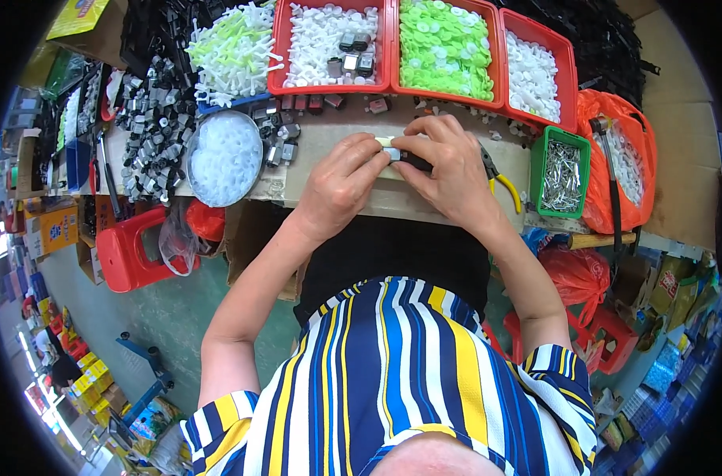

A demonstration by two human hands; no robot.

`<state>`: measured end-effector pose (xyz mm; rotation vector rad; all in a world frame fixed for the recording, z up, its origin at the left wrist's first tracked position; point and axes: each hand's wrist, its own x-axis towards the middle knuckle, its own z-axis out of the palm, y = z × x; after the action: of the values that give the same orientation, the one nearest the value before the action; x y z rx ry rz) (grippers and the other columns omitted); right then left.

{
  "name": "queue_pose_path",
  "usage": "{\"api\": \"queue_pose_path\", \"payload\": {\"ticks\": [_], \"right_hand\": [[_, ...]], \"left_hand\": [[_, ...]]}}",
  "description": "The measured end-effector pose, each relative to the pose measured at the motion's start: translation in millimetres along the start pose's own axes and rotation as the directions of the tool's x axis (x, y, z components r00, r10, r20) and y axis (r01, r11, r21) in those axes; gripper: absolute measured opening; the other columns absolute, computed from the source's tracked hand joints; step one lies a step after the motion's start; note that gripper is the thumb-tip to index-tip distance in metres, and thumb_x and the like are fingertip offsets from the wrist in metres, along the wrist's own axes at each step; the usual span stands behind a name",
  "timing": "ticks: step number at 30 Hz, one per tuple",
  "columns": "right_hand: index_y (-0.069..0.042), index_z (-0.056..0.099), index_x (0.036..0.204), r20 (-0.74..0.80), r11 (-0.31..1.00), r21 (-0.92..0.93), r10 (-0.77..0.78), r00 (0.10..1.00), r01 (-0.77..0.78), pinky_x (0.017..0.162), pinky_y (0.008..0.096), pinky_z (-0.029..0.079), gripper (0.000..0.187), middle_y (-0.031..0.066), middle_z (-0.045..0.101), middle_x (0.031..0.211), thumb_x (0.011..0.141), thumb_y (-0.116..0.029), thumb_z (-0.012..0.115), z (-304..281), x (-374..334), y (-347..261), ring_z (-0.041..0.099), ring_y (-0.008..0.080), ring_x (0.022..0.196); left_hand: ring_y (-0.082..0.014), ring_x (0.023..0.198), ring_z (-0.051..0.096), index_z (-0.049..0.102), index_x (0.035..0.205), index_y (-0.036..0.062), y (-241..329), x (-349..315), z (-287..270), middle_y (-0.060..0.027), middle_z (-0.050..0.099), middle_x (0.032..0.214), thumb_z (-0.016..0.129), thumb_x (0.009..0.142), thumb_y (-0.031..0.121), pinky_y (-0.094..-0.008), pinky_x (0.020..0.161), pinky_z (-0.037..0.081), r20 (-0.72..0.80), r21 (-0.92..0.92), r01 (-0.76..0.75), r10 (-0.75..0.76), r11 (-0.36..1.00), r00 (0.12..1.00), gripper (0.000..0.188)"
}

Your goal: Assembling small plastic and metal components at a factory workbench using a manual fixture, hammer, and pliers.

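Observation:
Over the table's near edge both hands meet at one small black and silver part [393,154]. My left hand [337,184] is closed, its fingertips pinching the silver end. My right hand [450,168] is closed round the black end, thumb beneath. A pale strip shows between the fingertips; the fingers hide much of the part. Just right of my right hand lie pliers with yellow handles [507,190]. Beyond the hands, a red tray [275,59] holds white plastic pieces with several dark and silver blocks on top.
Further right stand a red tray of green pieces [448,51], another of white pieces [533,75], and a green tray of metal pins [563,170]. On the left are a bowl of translucent pieces [224,157] and a heap of silver-black blocks [156,127]. A red stool [131,254] stands below.

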<state>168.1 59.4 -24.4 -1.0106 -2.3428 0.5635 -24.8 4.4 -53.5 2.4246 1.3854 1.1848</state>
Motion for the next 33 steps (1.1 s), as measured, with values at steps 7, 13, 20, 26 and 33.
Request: {"api": "queue_pose_path", "payload": {"ticks": [7,13,20,26,33], "right_hand": [[-0.008,0.072,0.094,-0.002,0.998,-0.027,-0.050,0.999,0.050,0.081,0.0412,0.044,0.022,0.0057,0.061,0.101,0.074,-0.014,0.076,2,1,-3,0.057,0.0263,0.101],[-0.008,0.072,0.092,-0.004,0.993,0.119,-0.008,1.000,0.009,0.082,0.0418,0.044,0.019,0.0055,0.061,0.100,0.075,-0.014,0.076,9,-1,10,0.057,0.0262,0.101],[-0.009,0.071,0.100,-0.017,0.999,0.005,-0.043,0.999,0.043,0.084,0.0429,0.044,0.024,0.0064,0.061,0.100,0.078,-0.017,0.075,1,-8,6,0.056,0.0274,0.102],[-0.003,0.069,0.099,-0.195,0.993,-0.107,0.021,0.981,-0.042,0.083,0.0400,0.048,0.021,0.0129,0.063,0.101,0.079,-0.006,0.074,-53,-34,23,0.060,0.0307,0.096],[0.001,0.067,0.101,-0.328,0.818,-0.414,0.276,0.903,-0.400,0.078,0.0420,0.048,0.014,0.0174,0.061,0.096,0.088,-0.004,0.065,-110,-96,70,0.062,0.0348,0.091]], "left_hand": [[-0.0344,0.099,0.065,0.067,0.101,-0.0017,0,1,-2,-0.0143,0.064,0.103,0.069,0.073,-0.008,-0.0411,0.084,0.054,-0.010,-0.044,-0.011,0.011,0.999,1.000,0.029],[-0.0349,0.099,0.065,0.067,0.102,-0.0017,-1,0,-1,-0.0147,0.064,0.103,0.068,0.071,-0.009,-0.0415,0.085,0.054,0.008,-0.052,-0.012,0.012,0.999,1.000,0.032],[-0.0361,0.101,0.062,0.066,0.104,-0.0018,7,2,-2,-0.0158,0.062,0.107,0.071,0.076,-0.004,-0.0428,0.086,0.052,0.047,-0.063,0.043,-0.040,0.997,0.998,0.028],[-0.0346,0.097,0.062,0.068,0.100,-0.0006,-1,14,-24,-0.0170,0.063,0.105,0.075,0.079,0.005,-0.0403,0.083,0.052,0.129,-0.121,0.139,-0.123,0.983,0.984,0.023],[-0.0331,0.091,0.061,0.072,0.088,-0.0003,-62,76,-43,-0.0131,0.066,0.093,0.069,0.081,0.005,-0.0413,0.082,0.050,-0.006,0.136,0.120,-0.120,0.983,0.993,0.008]]}}
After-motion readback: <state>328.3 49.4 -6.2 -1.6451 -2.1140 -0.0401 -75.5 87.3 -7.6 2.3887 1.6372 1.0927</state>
